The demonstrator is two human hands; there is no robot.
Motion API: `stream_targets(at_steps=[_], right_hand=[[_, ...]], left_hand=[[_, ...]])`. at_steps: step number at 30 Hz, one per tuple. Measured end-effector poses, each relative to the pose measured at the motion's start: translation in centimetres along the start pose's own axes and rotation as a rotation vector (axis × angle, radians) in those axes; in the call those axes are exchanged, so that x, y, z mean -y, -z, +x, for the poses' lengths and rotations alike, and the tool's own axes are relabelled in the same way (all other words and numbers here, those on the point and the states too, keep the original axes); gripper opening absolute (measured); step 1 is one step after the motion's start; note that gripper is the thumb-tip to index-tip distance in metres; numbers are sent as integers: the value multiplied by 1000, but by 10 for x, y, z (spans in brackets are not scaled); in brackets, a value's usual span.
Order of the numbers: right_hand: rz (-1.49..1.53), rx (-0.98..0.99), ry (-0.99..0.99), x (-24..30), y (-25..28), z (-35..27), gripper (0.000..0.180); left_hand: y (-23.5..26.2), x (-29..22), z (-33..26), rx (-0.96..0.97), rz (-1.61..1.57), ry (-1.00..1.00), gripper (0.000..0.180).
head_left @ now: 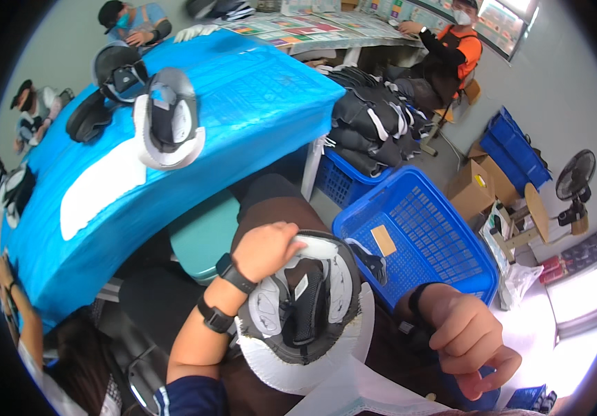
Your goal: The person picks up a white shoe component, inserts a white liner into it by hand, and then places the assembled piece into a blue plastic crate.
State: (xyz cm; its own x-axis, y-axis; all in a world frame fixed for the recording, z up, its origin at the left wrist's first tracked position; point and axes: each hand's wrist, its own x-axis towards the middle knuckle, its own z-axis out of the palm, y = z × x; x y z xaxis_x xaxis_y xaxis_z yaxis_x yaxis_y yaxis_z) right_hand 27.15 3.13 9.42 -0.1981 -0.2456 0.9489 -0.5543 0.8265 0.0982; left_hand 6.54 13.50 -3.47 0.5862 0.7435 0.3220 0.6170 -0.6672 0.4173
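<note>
A white foam helmet liner [357, 329] with grey and black padding rests on my lap, its hollow side facing up. My left hand [270, 249] is closed on its far rim, thumb and fingers over the edge. Off to the right, my right hand [471, 343] hangs apart from the liner with its fingers curled into a pinch; whatever they hold, if anything, does not show. Inside the liner a black mesh pad [306, 312] and grey side pads [340, 288] show. White material partly covers the liner's near edge.
A blue-covered table [257, 90] at left carries another foam liner [167, 118], a dark helmet [119, 73] and a white sheet [101, 187]. A blue basket [423, 236] stands beside my lap, near a heap of dark padding [371, 118] and a fan [575, 177]. Other people sit around.
</note>
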Motion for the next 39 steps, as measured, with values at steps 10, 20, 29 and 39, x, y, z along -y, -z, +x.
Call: stream_targets(at_steps=[10,20,29,39], right_hand=[[-648,13,-817,-81,-12,-72,51],[-759,435,-1479,-90,-2,-110,62],[-504,990,-1695,-88,-4,-100,25],[-436,861,-1770,-63,9,-126,34]], left_hand=[[52,-16,-13,-248,-437,-393,38],[37,5,-19,215,-184,222,52],[29,30,10,518,-248,76,27],[28,23,-4,620,-25,202,43]])
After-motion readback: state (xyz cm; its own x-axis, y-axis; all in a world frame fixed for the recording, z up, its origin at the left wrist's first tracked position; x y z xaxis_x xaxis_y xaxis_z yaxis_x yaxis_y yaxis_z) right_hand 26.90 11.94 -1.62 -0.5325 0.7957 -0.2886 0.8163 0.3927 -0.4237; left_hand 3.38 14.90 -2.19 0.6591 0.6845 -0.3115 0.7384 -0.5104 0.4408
